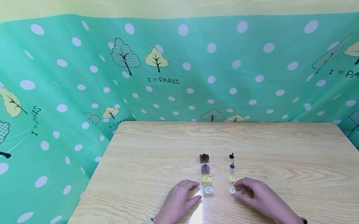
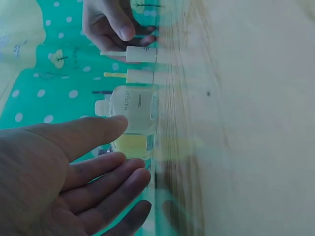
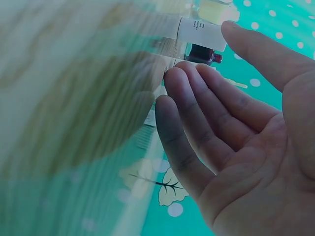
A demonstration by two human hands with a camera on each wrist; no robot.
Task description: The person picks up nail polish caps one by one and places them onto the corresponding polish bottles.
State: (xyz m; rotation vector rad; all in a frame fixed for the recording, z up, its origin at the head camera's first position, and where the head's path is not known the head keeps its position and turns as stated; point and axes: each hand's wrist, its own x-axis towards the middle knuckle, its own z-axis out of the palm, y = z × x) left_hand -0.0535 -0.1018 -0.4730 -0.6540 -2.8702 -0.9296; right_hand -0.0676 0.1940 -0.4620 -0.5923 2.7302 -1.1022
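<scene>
On the wooden table (image 1: 147,150) we see, in one line from far to near, the dark red bottle (image 1: 204,158), the purple bottle (image 1: 205,169), the yellow bottle (image 1: 206,180) and the clear bottle (image 1: 208,191). All four are small glass containers, they stand upright, and their necks are without caps. In the first three we recognise dark red, purple and pale yellow contents; in the nearest one the content looks colourless or whitish, and on its front we notice printed lettering.

To the right, in a second line, four white caps stand with their brushes upward: the dark red brush cap (image 1: 231,157), the purple brush cap (image 1: 231,169), the yellow brush cap (image 1: 232,180) and the white brush cap (image 1: 232,191). Each of them stands about across from the bottle of the same colour.

The left hand (image 1: 179,196) is just beside the clear bottle, with the thumb and fingers apart; we see that it grasps nothing. The right hand (image 1: 258,195) is next to the white brush cap, its fingers loosely bent and its grip released. We cannot tell whether its thumb touches this cap.

Behind the table we see a green curtain (image 1: 194,59) with pale dots and trees.
</scene>
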